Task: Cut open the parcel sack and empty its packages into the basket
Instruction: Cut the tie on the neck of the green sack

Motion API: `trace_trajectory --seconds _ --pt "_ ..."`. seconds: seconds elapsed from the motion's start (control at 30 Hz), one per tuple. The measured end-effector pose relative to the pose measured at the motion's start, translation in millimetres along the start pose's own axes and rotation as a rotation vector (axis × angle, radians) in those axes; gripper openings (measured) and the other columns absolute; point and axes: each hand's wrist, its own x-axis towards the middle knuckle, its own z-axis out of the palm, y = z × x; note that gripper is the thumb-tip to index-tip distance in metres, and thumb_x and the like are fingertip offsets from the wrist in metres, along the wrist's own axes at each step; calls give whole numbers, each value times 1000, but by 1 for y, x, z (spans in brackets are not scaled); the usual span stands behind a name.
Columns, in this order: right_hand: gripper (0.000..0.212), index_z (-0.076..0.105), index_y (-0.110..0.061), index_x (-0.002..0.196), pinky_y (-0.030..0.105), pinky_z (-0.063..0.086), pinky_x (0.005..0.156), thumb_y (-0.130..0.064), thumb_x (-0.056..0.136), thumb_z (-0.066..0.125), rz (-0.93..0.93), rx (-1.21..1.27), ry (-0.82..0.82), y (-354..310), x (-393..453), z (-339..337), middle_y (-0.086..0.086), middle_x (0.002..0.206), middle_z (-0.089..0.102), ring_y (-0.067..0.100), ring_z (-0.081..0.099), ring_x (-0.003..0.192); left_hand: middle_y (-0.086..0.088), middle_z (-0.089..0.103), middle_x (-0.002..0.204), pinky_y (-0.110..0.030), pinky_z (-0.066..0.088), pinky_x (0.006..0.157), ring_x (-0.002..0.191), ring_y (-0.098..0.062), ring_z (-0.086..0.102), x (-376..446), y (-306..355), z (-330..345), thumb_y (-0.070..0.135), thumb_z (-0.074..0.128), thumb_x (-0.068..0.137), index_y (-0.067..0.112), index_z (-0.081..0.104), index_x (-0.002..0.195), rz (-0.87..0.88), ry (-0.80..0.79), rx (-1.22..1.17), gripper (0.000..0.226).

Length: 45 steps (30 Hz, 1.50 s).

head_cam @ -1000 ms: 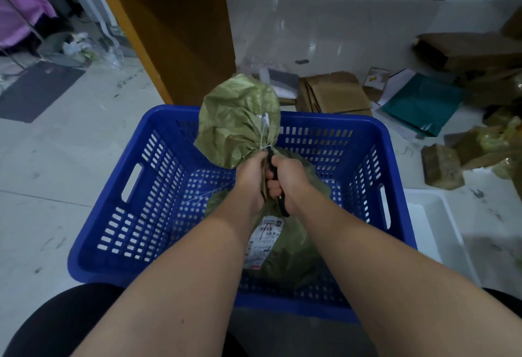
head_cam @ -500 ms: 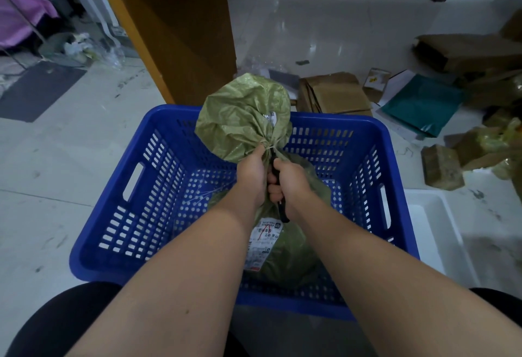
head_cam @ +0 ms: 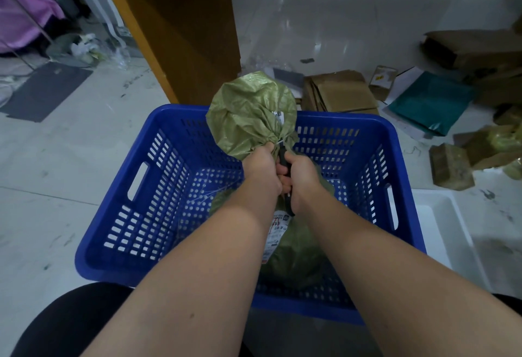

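The green woven parcel sack [head_cam: 293,246] stands upright inside the blue basket [head_cam: 406,164] at the centre of the frame, its tied neck raised above the far rim, and that placement looks deliberate: once the sack opens, whatever spills should fall straight into the basket rather than onto the floor. The left hand [head_cam: 261,171] is closed tight around the gathered neck just below the fanned-out top, which seems to keep the fabric taut and steady near the white tie [head_cam: 281,142] cinching it. The right hand [head_cam: 302,178] sits touching the left, fingers curled firmly around a dark-handled cutting tool [head_cam: 284,162] whose tip points up toward the tie; the blade itself is mostly hidden between the hands, so I cannot tell whether it has bitten into anything. The sack appears unopened, with the tie in place, so the cutting step is in hand and the emptying has not begun. A printed label [head_cam: 278,232] runs down the sack's near side, between the forearms. Apart from the sack, the basket's perforated bottom shows nothing else in it; no loose packages are visible. At the right edge of the frame, a white tray [head_cam: 440,232] sits just beside the basket and looks bare. Flattened cardboard [head_cam: 339,92] and a teal bag [head_cam: 432,101] lie on the floor in the upper right.
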Motion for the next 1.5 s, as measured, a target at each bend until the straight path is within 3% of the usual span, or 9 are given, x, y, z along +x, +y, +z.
trace_trajectory --seconds 0.17,0.37,0.63,0.8,0.9,0.97,1.2,1.33,1.5 --pt "35 43 -18 64 18 16 28 -24 98 42 -1 165 204 -26 16 -4 -5 51 36 8 22 32 -14 64 117 -35 51 82 92 -27 63 -10 -24 2 25 39 98 6 56 129 14 34 -143 40" --pt "33 46 -16 70 19 21 29 -22 101 37 -43 -96 98 -7 1 -31 -3 55 39 8 27 33 -22 67 120 -57 53 86 102 -41 66 50 -16 2 35 56 76 5 61 125 -2 -25 -104 58" --pt "23 50 -18 84 19 27 35 -32 101 44 -130 -208 27 -14 -7 -18 2 55 44 12 33 37 -17 70 113 -35 55 73 85 -29 66 -2 -2 3 50 42 95 6 67 119 -3 -79 7 56" --pt "26 51 -13 83 21 28 35 -22 101 35 -103 -103 46 -14 -9 -16 3 57 47 11 34 38 -16 46 149 -46 36 113 135 -34 45 -4 3 -2 59 22 98 8 43 147 -29 -94 53 74" --pt "25 57 -12 95 25 36 46 -11 101 33 -157 -116 37 -14 -11 -16 5 64 50 14 42 49 -18 70 90 -32 58 65 75 -28 68 1 3 -4 75 21 89 5 68 110 -51 -145 131 87" --pt "23 58 -19 110 27 39 46 -15 103 36 -174 -103 0 -17 -16 -15 6 65 51 15 45 50 -8 58 56 -18 43 40 39 -19 50 -3 2 -5 65 35 94 8 66 86 -74 -205 124 65" --pt "40 49 -18 132 20 30 37 -1 99 35 -225 -403 -8 -29 -27 -18 6 75 55 8 36 44 -17 65 126 -47 47 102 115 -33 61 -14 2 -17 55 38 98 6 63 127 -101 -194 140 62" --pt "62 44 -22 138 28 43 52 14 88 36 -341 -516 -12 -35 -35 -22 9 105 60 15 48 64 -18 67 122 -44 52 94 110 -33 64 -17 7 -18 58 41 95 6 64 125 -44 -186 166 65" --pt "86 29 -26 149 42 45 102 -21 77 75 -560 -685 214 -40 -38 -29 -1 137 38 18 49 116 -13 71 105 -37 53 76 87 -26 66 -32 14 -20 52 44 98 11 70 96 -15 -357 324 48"
